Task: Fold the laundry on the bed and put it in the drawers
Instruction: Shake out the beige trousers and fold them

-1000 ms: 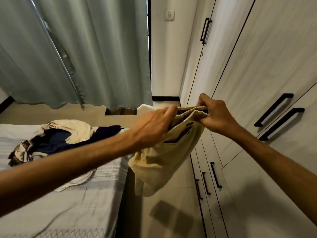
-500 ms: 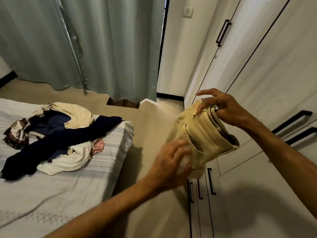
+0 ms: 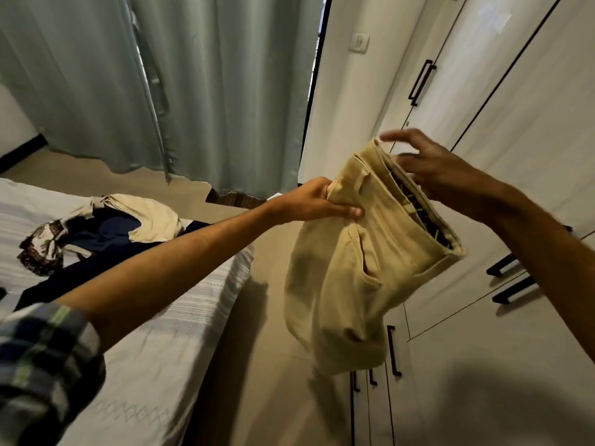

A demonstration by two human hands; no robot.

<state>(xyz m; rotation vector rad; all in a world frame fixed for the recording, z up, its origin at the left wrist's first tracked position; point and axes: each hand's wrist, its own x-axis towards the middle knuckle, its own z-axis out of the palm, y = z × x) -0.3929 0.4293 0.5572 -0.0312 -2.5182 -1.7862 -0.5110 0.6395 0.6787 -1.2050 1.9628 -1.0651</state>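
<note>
Between the bed and the wardrobe, tan shorts (image 3: 351, 272) are hanging in mid-air — left hand (image 3: 317, 202) is gripping the waistband side, grip pinching the fabric. Right hand (image 3: 441, 175) is hovering at the open waistband, fingers (image 3: 399, 136) spread and blurred; contact unclear. Laundry pile (image 3: 106, 233) is lying on the bed (image 3: 154, 365) — wardrobe drawers (image 3: 450, 397) are sitting closed below the shorts.

From where I stand, no writing, label, brand or number can be read anywhere: not on the clothes, the wardrobe doors, the curtain or the wall switch.
</note>
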